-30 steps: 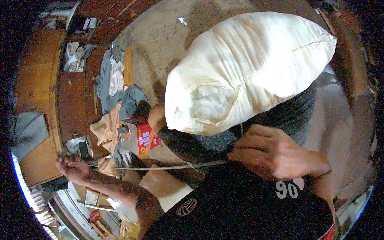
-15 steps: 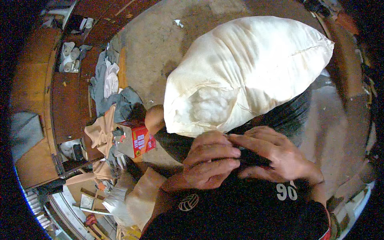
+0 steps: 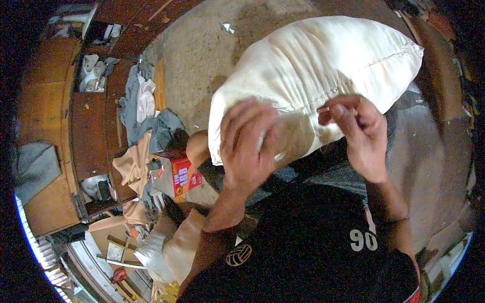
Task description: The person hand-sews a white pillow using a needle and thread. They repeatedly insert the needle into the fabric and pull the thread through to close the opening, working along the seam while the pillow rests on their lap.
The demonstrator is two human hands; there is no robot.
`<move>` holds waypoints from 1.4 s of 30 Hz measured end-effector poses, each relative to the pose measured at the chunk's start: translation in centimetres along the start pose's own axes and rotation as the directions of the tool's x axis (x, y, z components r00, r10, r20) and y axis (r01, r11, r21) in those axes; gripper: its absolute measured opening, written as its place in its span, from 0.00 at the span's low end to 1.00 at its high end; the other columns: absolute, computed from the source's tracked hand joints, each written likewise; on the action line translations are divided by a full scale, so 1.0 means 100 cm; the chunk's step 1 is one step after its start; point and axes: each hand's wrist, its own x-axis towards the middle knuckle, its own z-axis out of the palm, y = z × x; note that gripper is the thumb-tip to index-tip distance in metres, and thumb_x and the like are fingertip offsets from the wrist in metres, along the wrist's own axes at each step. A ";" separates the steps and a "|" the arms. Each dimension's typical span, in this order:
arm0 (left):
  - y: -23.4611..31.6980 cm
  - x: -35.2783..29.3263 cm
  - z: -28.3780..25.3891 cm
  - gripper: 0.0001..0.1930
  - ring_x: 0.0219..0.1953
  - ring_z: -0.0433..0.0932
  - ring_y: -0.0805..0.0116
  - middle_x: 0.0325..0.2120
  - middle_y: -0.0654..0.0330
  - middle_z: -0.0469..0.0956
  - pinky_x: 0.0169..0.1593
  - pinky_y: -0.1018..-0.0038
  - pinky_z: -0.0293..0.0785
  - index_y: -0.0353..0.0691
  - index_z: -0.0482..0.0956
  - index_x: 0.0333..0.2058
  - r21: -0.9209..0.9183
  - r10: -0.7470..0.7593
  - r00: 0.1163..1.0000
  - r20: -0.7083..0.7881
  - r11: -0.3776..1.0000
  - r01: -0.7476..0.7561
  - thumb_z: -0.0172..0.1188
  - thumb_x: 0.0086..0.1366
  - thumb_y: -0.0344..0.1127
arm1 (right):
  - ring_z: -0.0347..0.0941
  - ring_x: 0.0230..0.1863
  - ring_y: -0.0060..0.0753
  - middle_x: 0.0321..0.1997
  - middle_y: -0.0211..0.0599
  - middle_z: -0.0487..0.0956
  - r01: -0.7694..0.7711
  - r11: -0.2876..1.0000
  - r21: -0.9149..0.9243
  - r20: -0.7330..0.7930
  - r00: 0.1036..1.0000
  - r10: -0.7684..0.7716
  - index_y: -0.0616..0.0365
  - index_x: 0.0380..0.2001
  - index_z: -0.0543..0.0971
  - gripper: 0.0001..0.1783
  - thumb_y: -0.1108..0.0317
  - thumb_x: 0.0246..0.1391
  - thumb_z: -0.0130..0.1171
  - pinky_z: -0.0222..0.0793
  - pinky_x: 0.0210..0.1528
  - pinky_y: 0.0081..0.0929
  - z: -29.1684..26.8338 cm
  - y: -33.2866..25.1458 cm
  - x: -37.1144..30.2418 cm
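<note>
A plump white cushion (image 3: pixel 323 60) lies across a person's lap (image 3: pixel 328 177), both hands over its near side.
The lap likely serves as a prop, freeing both hands. The left hand (image 3: pixel 247 151), blurred, has its fingers loosely apart over the cushion's left end, contact unclear; the right hand (image 3: pixel 362 134) has thumb and fingertips together, apparently for fine control, anything between them too small to tell.

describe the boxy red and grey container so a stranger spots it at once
Find the big white cushion. To its lower left, past the bare knee, the container sits beside a draped beige cloth. Its bright red face sets it apart from that cloth.
</note>
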 end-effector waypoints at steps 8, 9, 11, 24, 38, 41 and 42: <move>-0.027 0.004 -0.006 0.12 0.46 0.75 0.58 0.36 0.61 0.79 0.59 0.57 0.66 0.41 0.84 0.36 0.224 0.034 0.992 0.118 0.973 -0.060 0.66 0.51 0.27 | 0.78 0.37 0.26 0.36 0.37 0.82 -0.024 0.994 0.110 0.054 0.998 0.018 0.67 0.41 0.79 0.11 0.68 0.66 0.55 0.74 0.42 0.24 0.014 0.027 0.027; -0.027 0.002 -0.006 0.12 0.46 0.76 0.59 0.36 0.61 0.79 0.59 0.57 0.66 0.42 0.84 0.36 0.225 0.043 0.994 0.103 0.972 -0.066 0.66 0.51 0.26 | 0.78 0.37 0.26 0.36 0.37 0.82 -0.030 0.992 0.125 0.058 0.998 0.023 0.67 0.41 0.79 0.12 0.67 0.66 0.55 0.74 0.42 0.25 0.016 0.028 0.027; -0.026 -0.001 -0.005 0.12 0.45 0.76 0.60 0.36 0.62 0.79 0.59 0.56 0.66 0.42 0.84 0.36 0.199 0.054 0.996 0.068 0.978 -0.067 0.66 0.50 0.26 | 0.78 0.37 0.26 0.36 0.37 0.82 -0.017 0.996 0.082 0.051 0.999 0.013 0.67 0.42 0.79 0.12 0.67 0.66 0.54 0.74 0.42 0.25 0.016 0.030 0.027; -0.025 -0.006 -0.003 0.11 0.43 0.78 0.61 0.36 0.63 0.80 0.59 0.56 0.67 0.43 0.84 0.34 0.105 0.053 0.999 -0.012 0.993 -0.052 0.68 0.50 0.25 | 0.78 0.34 0.25 0.33 0.35 0.83 -0.138 0.973 0.187 0.063 0.990 0.128 0.66 0.42 0.81 0.13 0.66 0.66 0.55 0.74 0.40 0.25 0.017 0.041 0.032; -0.023 -0.003 -0.003 0.11 0.43 0.78 0.61 0.37 0.63 0.80 0.59 0.56 0.68 0.42 0.85 0.34 0.096 0.039 0.999 -0.018 0.995 -0.037 0.68 0.49 0.25 | 0.80 0.38 0.25 0.38 0.38 0.84 -0.080 0.996 -0.032 0.180 0.980 0.084 0.67 0.44 0.79 0.12 0.68 0.67 0.54 0.75 0.45 0.24 0.013 0.038 0.033; -0.022 -0.003 -0.003 0.12 0.44 0.78 0.61 0.37 0.63 0.80 0.58 0.57 0.68 0.42 0.84 0.35 0.102 0.039 0.999 -0.008 0.994 -0.038 0.68 0.49 0.24 | 0.79 0.37 0.24 0.37 0.37 0.84 -0.099 0.994 -0.038 0.241 0.965 0.105 0.67 0.43 0.79 0.13 0.66 0.67 0.54 0.75 0.45 0.24 0.010 0.034 0.039; -0.023 -0.003 -0.003 0.12 0.44 0.78 0.61 0.37 0.63 0.80 0.58 0.57 0.68 0.42 0.84 0.35 0.102 0.040 0.999 -0.004 0.994 -0.040 0.68 0.49 0.24 | 0.79 0.37 0.24 0.37 0.37 0.84 -0.108 0.994 -0.022 0.263 0.958 0.110 0.67 0.42 0.80 0.13 0.65 0.67 0.54 0.75 0.44 0.24 0.009 0.033 0.041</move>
